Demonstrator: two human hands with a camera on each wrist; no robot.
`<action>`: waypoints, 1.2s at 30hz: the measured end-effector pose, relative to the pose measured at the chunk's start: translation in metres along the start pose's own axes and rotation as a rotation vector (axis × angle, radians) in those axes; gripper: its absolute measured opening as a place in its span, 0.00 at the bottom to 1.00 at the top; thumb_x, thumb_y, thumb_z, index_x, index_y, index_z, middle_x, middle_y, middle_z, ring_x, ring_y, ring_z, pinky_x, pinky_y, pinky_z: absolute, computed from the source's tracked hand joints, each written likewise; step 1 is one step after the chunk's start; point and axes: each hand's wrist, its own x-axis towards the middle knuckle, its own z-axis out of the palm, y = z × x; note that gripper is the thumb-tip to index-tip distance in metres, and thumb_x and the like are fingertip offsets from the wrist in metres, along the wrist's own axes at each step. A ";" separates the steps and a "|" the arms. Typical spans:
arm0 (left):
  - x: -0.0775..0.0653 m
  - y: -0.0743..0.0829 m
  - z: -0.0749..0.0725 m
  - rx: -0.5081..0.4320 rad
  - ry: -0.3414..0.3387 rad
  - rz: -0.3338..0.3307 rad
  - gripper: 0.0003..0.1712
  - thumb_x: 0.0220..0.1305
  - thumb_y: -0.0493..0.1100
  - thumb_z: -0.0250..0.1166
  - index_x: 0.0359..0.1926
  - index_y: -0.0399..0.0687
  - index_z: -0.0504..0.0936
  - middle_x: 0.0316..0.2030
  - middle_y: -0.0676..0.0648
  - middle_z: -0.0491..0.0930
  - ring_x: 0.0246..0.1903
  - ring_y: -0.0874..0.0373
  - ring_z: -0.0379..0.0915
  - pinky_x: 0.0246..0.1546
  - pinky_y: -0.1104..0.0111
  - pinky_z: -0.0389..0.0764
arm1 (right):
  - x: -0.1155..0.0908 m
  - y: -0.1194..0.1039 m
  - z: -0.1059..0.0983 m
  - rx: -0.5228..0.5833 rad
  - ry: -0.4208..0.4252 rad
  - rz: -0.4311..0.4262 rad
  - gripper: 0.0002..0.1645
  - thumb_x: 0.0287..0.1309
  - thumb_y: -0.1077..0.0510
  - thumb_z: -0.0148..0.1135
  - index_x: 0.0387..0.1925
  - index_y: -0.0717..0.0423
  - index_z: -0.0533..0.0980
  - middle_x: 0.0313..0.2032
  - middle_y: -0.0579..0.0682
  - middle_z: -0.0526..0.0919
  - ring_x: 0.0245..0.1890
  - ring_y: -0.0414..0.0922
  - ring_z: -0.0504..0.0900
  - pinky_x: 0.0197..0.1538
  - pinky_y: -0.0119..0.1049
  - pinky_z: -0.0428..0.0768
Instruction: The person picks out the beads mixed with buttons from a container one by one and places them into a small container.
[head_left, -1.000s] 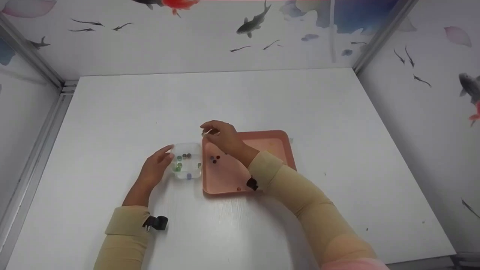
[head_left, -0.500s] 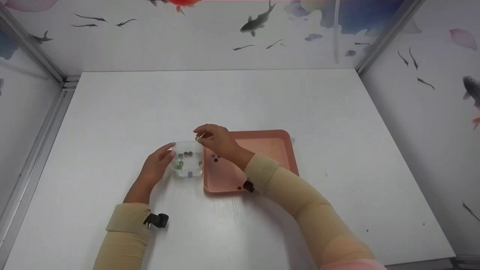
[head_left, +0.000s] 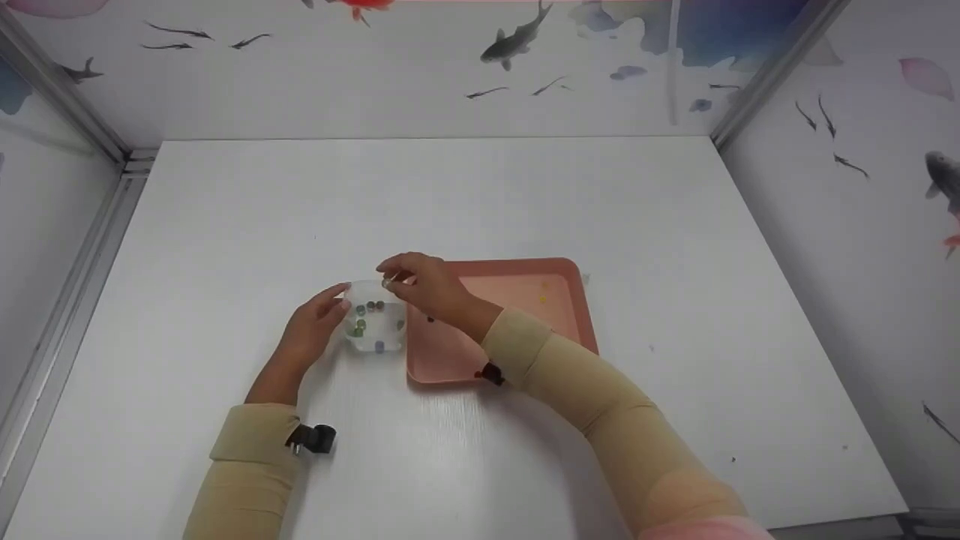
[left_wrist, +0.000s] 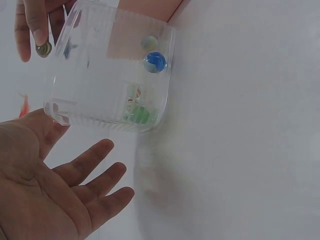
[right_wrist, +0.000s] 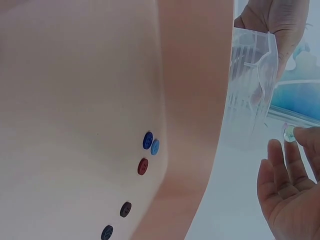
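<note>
A clear plastic box [head_left: 365, 343], holding several glass marbles, stands left of the pink tray. In the left wrist view a blue-and-white marble [left_wrist: 155, 62] and a green marble [left_wrist: 140, 115] show through its wall. My left hand [head_left: 311, 330] grips the box's left rim with thumb and a finger, while its other fingers [left_wrist: 102, 182] spread loosely beside the wall. Over the far right rim of the box is my right hand [head_left: 435, 289], pinching a clear glass marble [right_wrist: 289, 133] between thumb and fingertips. The same marble [left_wrist: 44, 49] looks greenish in the left wrist view.
The pink tray [head_left: 495, 268] lies against the box's right side, partly under my right forearm. Several buttons lie in it, among them a dark blue button [right_wrist: 148, 140], a red button [right_wrist: 143, 166] and a yellow button [head_left: 543, 298]. White table surface [head_left: 480, 195] surrounds both.
My right hand has moved left and slightly nearer, from the tray's far left corner to over the box's rim, carrying the marble. My left hand stays on the box.
</note>
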 end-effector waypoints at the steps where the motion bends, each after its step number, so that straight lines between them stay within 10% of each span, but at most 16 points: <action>1: 0.000 0.000 0.000 0.002 0.000 -0.001 0.31 0.76 0.54 0.47 0.74 0.52 0.56 0.69 0.36 0.62 0.70 0.39 0.52 0.69 0.46 0.55 | 0.000 0.000 0.000 -0.006 -0.003 -0.006 0.17 0.66 0.59 0.59 0.55 0.52 0.78 0.47 0.47 0.81 0.48 0.39 0.79 0.49 0.30 0.78; 36: -0.001 0.000 0.000 0.000 -0.001 -0.002 0.31 0.76 0.55 0.46 0.74 0.51 0.56 0.68 0.35 0.62 0.70 0.39 0.53 0.68 0.47 0.58 | 0.000 -0.007 0.007 -0.400 -0.140 -0.245 0.18 0.65 0.63 0.59 0.55 0.56 0.78 0.51 0.50 0.82 0.53 0.42 0.80 0.56 0.31 0.76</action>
